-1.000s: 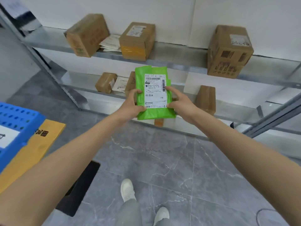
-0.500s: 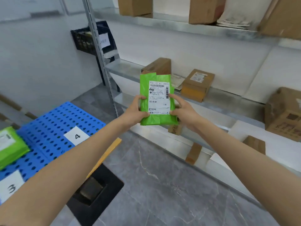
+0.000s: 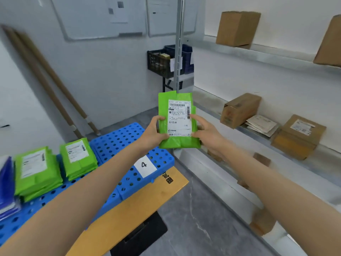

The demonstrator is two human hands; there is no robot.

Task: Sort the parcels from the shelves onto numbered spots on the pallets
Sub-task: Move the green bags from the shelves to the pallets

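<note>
A green mailer parcel [image 3: 177, 141] with a white shipping label is held upright in front of me. My left hand [image 3: 153, 133] grips its left edge and my right hand [image 3: 204, 133] grips its right edge. Below and to the left lies the blue perforated pallet [image 3: 118, 139] with a white card marked 4 [image 3: 144, 166]. Two stacks of green mailers [image 3: 78, 157] [image 3: 36, 172] rest on the pallet further left. Metal shelves [image 3: 262, 52] on the right carry brown cardboard boxes [image 3: 239, 109] [image 3: 237, 28] [image 3: 297, 137].
A yellow board [image 3: 140, 206] and a black mat [image 3: 140, 235] lie on the grey floor under the pallet's edge. A black crate [image 3: 160, 61] sits on a stand behind the shelf post [image 3: 178, 52]. Brown poles [image 3: 55, 84] lean on the wall. White envelopes [image 3: 262, 124] lie on the middle shelf.
My view has swung left from the shelves toward the blue pallet, revealing the green stacks. Both hands keep the same grip on the green parcel.
</note>
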